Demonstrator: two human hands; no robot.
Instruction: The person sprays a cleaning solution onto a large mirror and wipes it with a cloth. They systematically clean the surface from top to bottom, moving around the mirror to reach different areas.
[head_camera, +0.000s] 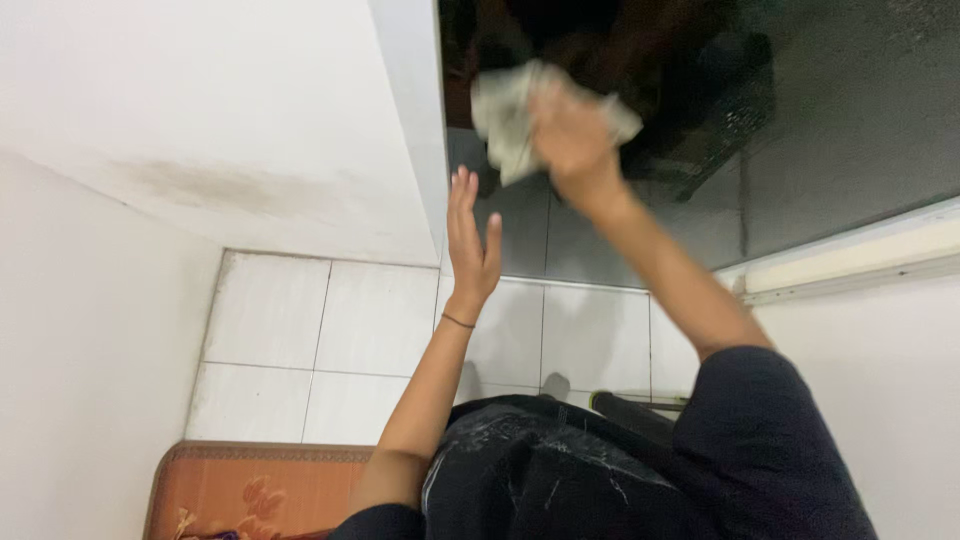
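Crumpled pale cloth (510, 115) bunched under right hand (570, 135), pressed flat to dark glass pane (840, 110), up and right of left hand (470, 240). Left hand open, empty, fingers spread by white frame edge (425, 130). Right nearer.

Cloth (510, 120) on glass (850, 110), right of wall (230, 100).

right hand (572, 140) motion-blurred, covering the middle of a crumpled pale cloth (505, 120), dark glass pane (850, 110) cut by the top edge, orange patterned mat (250, 490) cut off below
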